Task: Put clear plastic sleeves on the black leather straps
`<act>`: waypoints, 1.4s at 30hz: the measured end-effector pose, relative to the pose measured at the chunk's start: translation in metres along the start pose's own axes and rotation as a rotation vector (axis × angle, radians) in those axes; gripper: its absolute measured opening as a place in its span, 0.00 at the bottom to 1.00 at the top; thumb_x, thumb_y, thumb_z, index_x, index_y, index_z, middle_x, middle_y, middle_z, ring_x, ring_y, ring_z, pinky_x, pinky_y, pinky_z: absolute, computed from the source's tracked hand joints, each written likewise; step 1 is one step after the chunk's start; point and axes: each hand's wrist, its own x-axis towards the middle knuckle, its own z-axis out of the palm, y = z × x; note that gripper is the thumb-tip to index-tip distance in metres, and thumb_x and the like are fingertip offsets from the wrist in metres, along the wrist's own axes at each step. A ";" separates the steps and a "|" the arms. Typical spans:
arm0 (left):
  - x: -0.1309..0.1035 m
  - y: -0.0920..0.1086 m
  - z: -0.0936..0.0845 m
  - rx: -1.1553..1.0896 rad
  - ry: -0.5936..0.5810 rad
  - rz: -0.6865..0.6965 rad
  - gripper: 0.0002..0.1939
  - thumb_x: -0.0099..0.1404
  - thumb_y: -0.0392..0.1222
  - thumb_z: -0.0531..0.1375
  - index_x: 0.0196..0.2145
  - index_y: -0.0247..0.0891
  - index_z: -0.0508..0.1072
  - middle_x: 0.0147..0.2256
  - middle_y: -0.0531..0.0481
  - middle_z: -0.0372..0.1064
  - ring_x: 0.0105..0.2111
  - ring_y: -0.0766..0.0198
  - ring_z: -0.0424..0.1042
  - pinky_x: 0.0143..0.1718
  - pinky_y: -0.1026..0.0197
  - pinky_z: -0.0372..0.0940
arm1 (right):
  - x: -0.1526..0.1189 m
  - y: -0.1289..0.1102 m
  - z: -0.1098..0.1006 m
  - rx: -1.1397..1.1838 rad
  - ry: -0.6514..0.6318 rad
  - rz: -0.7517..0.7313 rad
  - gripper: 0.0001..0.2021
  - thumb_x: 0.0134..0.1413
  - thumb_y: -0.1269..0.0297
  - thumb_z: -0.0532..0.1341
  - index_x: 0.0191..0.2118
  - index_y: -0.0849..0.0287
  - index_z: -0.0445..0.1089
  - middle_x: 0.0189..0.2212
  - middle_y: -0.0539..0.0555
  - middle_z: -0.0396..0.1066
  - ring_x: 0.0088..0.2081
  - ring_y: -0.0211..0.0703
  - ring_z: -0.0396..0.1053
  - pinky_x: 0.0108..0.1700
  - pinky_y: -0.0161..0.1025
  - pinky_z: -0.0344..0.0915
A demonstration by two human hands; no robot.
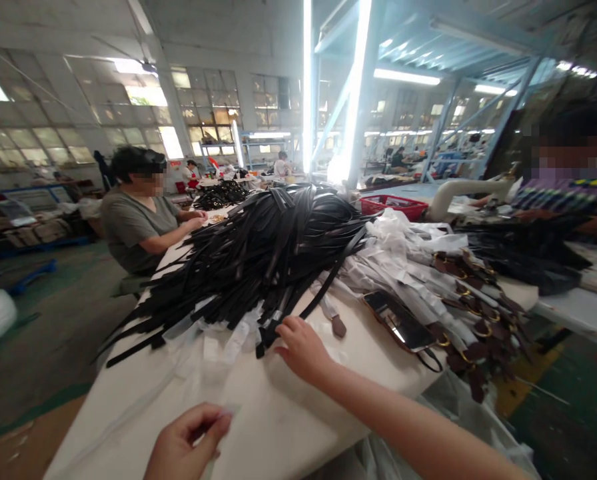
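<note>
My right hand [303, 348] rests fingers-spread at the near ends of the black straps [273, 247], which run away across the desk [278, 413]; left hand [186, 440] (farther back) pinches a clear slip [227, 412].

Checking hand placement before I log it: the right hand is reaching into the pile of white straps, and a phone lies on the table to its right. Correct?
Not quite. The head view shows the right hand at the pile of black straps, not white. The phone does lie on the table to its right.
</note>
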 end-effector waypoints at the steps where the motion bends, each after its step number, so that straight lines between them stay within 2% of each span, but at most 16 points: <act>1: 0.000 0.002 0.003 -0.009 -0.017 0.018 0.25 0.39 0.64 0.72 0.21 0.38 0.76 0.20 0.53 0.67 0.24 0.62 0.64 0.24 0.65 0.61 | 0.005 0.012 -0.003 -0.003 0.004 0.014 0.07 0.58 0.71 0.60 0.42 0.62 0.73 0.43 0.61 0.71 0.47 0.52 0.67 0.49 0.45 0.63; 4: -0.002 0.005 0.009 -0.003 -0.049 0.066 0.19 0.46 0.55 0.70 0.18 0.37 0.70 0.19 0.56 0.61 0.23 0.66 0.59 0.25 0.65 0.56 | 0.014 0.033 -0.001 0.011 -0.012 0.003 0.08 0.61 0.73 0.57 0.37 0.60 0.74 0.39 0.57 0.72 0.43 0.47 0.68 0.48 0.40 0.63; 6: -0.005 0.006 0.011 0.022 -0.059 0.056 0.19 0.47 0.52 0.68 0.17 0.37 0.66 0.19 0.57 0.58 0.23 0.65 0.57 0.26 0.64 0.53 | 0.013 0.036 0.002 0.016 -0.008 0.000 0.11 0.63 0.75 0.53 0.38 0.62 0.73 0.39 0.58 0.72 0.43 0.47 0.68 0.48 0.40 0.62; 8: -0.007 0.006 0.011 0.045 -0.086 0.036 0.18 0.47 0.51 0.67 0.17 0.38 0.64 0.18 0.57 0.56 0.23 0.65 0.56 0.26 0.63 0.52 | 0.009 0.036 0.004 0.024 -0.019 -0.018 0.08 0.62 0.75 0.55 0.41 0.63 0.71 0.40 0.59 0.72 0.43 0.47 0.68 0.48 0.41 0.62; 12: -0.013 0.004 0.015 0.038 -0.144 0.014 0.14 0.49 0.50 0.64 0.20 0.37 0.68 0.21 0.56 0.59 0.25 0.63 0.57 0.28 0.62 0.53 | 0.009 0.041 0.008 0.047 -0.064 -0.071 0.08 0.57 0.74 0.61 0.42 0.59 0.72 0.41 0.56 0.73 0.45 0.49 0.68 0.48 0.41 0.62; 15: -0.014 0.000 0.018 0.037 -0.151 0.043 0.13 0.50 0.49 0.64 0.21 0.36 0.71 0.22 0.55 0.60 0.26 0.63 0.58 0.30 0.61 0.54 | 0.014 0.043 0.006 0.062 -0.036 -0.045 0.09 0.60 0.77 0.56 0.39 0.60 0.72 0.38 0.58 0.73 0.44 0.49 0.68 0.47 0.42 0.63; 17: -0.014 -0.004 0.018 0.036 -0.148 0.059 0.12 0.49 0.47 0.65 0.21 0.35 0.72 0.22 0.54 0.60 0.27 0.62 0.60 0.31 0.61 0.54 | 0.011 0.035 -0.002 0.079 -0.011 -0.034 0.10 0.62 0.77 0.52 0.40 0.62 0.70 0.37 0.60 0.73 0.43 0.49 0.69 0.47 0.43 0.63; 19: -0.014 -0.007 0.017 0.041 -0.147 0.063 0.11 0.50 0.47 0.65 0.22 0.35 0.73 0.23 0.53 0.62 0.27 0.62 0.61 0.31 0.61 0.55 | 0.000 0.017 -0.015 0.107 -0.012 -0.064 0.10 0.63 0.76 0.50 0.40 0.61 0.68 0.36 0.58 0.73 0.41 0.47 0.69 0.46 0.41 0.63; 23: -0.015 -0.008 0.012 0.079 -0.152 0.066 0.10 0.51 0.46 0.64 0.22 0.36 0.73 0.24 0.53 0.62 0.28 0.61 0.62 0.31 0.62 0.55 | -0.036 -0.035 -0.047 0.151 -0.126 -0.246 0.06 0.64 0.70 0.53 0.40 0.56 0.67 0.32 0.53 0.72 0.36 0.44 0.70 0.40 0.38 0.62; 26: -0.016 -0.004 0.009 0.088 -0.141 0.064 0.12 0.52 0.47 0.64 0.21 0.36 0.72 0.24 0.53 0.61 0.28 0.61 0.61 0.30 0.62 0.55 | -0.052 -0.057 -0.060 0.131 -0.180 -0.279 0.07 0.66 0.67 0.51 0.41 0.56 0.66 0.31 0.53 0.72 0.34 0.45 0.69 0.37 0.39 0.60; 37: -0.023 0.003 0.008 0.070 -0.147 0.058 0.10 0.50 0.46 0.64 0.20 0.37 0.74 0.24 0.52 0.63 0.28 0.60 0.63 0.29 0.63 0.57 | -0.052 -0.055 -0.063 0.111 -0.288 -0.278 0.06 0.63 0.70 0.53 0.39 0.56 0.66 0.32 0.52 0.73 0.34 0.45 0.68 0.36 0.39 0.58; 42: -0.027 0.009 0.010 0.122 -0.239 0.119 0.09 0.56 0.44 0.61 0.22 0.38 0.73 0.27 0.51 0.65 0.31 0.59 0.65 0.32 0.62 0.58 | -0.049 -0.054 -0.070 0.074 -0.366 -0.320 0.05 0.62 0.71 0.54 0.38 0.56 0.66 0.32 0.51 0.74 0.33 0.44 0.69 0.36 0.38 0.57</act>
